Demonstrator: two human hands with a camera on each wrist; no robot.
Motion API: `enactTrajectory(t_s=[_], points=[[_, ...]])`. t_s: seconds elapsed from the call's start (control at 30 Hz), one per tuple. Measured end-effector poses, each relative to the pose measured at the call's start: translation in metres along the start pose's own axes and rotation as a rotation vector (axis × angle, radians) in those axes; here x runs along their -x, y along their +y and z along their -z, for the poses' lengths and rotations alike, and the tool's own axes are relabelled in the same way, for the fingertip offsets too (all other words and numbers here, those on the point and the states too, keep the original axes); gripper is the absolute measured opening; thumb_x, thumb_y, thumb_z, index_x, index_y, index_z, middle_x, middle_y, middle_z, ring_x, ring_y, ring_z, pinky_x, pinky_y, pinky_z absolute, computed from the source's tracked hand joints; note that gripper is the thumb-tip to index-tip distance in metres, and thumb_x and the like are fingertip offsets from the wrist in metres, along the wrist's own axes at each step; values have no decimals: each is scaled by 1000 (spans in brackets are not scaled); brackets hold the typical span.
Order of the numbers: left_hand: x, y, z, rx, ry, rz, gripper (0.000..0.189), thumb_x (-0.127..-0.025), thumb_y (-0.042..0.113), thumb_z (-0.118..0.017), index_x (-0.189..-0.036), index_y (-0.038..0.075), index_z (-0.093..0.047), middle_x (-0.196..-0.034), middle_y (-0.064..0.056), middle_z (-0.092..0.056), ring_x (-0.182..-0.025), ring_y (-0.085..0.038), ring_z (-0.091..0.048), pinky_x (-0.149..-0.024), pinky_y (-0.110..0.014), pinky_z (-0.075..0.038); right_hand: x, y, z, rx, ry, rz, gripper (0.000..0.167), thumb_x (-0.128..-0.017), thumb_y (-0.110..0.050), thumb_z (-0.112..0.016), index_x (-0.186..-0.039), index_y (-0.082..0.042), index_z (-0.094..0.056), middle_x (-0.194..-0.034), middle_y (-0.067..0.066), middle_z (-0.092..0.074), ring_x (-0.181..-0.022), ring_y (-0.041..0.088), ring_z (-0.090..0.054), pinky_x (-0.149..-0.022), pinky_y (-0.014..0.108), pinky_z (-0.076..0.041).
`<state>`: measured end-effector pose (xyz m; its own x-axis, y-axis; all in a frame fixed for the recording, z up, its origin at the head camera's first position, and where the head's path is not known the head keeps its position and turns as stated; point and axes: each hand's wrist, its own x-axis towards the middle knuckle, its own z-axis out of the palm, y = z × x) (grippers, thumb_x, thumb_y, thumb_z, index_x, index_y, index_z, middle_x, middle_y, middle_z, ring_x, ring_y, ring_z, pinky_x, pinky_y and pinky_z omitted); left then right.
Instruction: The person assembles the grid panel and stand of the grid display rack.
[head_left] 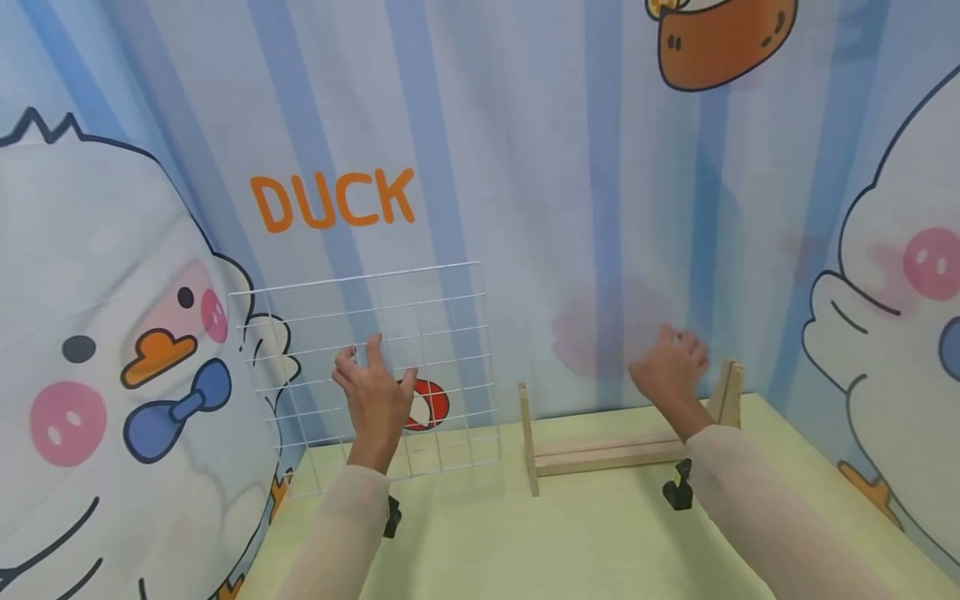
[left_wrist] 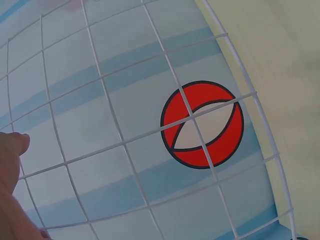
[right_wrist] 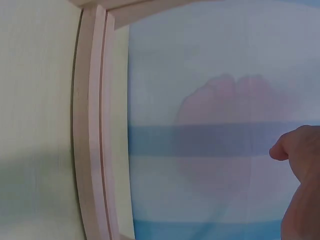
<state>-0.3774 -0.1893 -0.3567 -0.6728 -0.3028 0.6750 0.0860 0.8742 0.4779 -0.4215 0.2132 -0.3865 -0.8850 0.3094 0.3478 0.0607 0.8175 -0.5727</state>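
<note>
My left hand [head_left: 372, 408] is raised in front of a white wire grid panel [left_wrist: 192, 117], its fingers spread and bent a little. The panel stands upright at the back of the table, against the curtain. In the left wrist view the thumb [left_wrist: 19, 144] shows at the left edge, over the wires. My right hand [head_left: 667, 371] is held up near the right end of a wooden stand [head_left: 611, 458], fingers loosely curled and holding nothing. Two uprights joined by a low crossbar make up the stand. The right wrist view shows the thumb [right_wrist: 282, 148] away from the wood.
A pale yellow table [head_left: 540, 542] lies below both hands. Two small black objects sit on it, one [head_left: 678, 492] by the right sleeve and one [head_left: 392, 517] by the left sleeve. Behind hangs a blue striped curtain [head_left: 517, 192] printed with cartoon ducks.
</note>
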Motion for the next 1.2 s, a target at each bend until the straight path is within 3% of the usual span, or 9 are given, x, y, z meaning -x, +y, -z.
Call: enactTrajectory(t_s=[0.13,0.3,0.4,0.53,0.73,0.97,1.1,1.2], points=[[1,0,-1,15,5,0,73,-87,29,-82,-146,14,-44,-146,-28,-32,-133,-45,-35,-80,-49,-60,-7,38,11,15,-5,-78,81,-92,-23,-64,-150,12,-21,-153,45,-14,-140,65,-12,-109,78,-15],[1,-1,-1,18,9,-14,72,-87,29,-82,-146,14,-44,-146,-29,-32,-132,-45,-35,-79,-49,-60,-10,79,20,-55,-63,-188,94,-92,-23,-64,-154,12,-2,-152,47,-5,-136,68,-16,-106,75,-25],[0,-1,-1,16,18,-21,72,-87,30,-82,-146,14,-44,-145,-29,-32,-132,-46,-36,-80,-49,-60,-11,100,20,-123,-109,-213,100,-93,-21,-65,-155,9,8,-151,49,-7,-133,68,-23,-105,72,-32],[-1,-1,-1,27,24,-19,72,-87,29,-82,-146,14,-44,-146,-28,-33,-132,-45,-35,-80,-50,-60,-15,123,14,-130,-130,-176,93,-93,-16,-60,-156,10,4,-146,48,-23,-128,64,-33,-102,69,-39],[0,0,0,41,9,-6,72,-87,29,-82,-146,14,-44,-146,-28,-32,-134,-44,-35,-80,-49,-60,-15,145,9,-110,-105,-87,77,-91,-5,-53,-154,14,-14,-126,48,-48,-102,56,-56,-82,62,-49],[0,2,-1,32,1,-5,72,-87,30,-81,-147,15,-44,-147,-28,-32,-132,-44,-35,-80,-49,-60,-7,150,14,-60,-118,-80,67,-91,1,-46,-150,17,-20,-132,48,-46,-118,61,-51,-96,66,-46],[0,3,0,35,1,-3,71,-88,30,-80,-147,15,-44,-147,-27,-32,-133,-44,-36,-80,-48,-60,-5,149,12,-45,-101,-8,64,-91,-1,-49,-148,17,-25,-122,47,-53,-101,55,-59,-82,62,-50],[0,5,0,41,2,-1,70,-88,30,-80,-147,15,-44,-148,-26,-32,-133,-44,-35,-79,-48,-60,-6,148,5,-57,-98,47,61,-94,-3,-47,-149,15,-25,-111,44,-59,-79,43,-60,-65,50,-49]])
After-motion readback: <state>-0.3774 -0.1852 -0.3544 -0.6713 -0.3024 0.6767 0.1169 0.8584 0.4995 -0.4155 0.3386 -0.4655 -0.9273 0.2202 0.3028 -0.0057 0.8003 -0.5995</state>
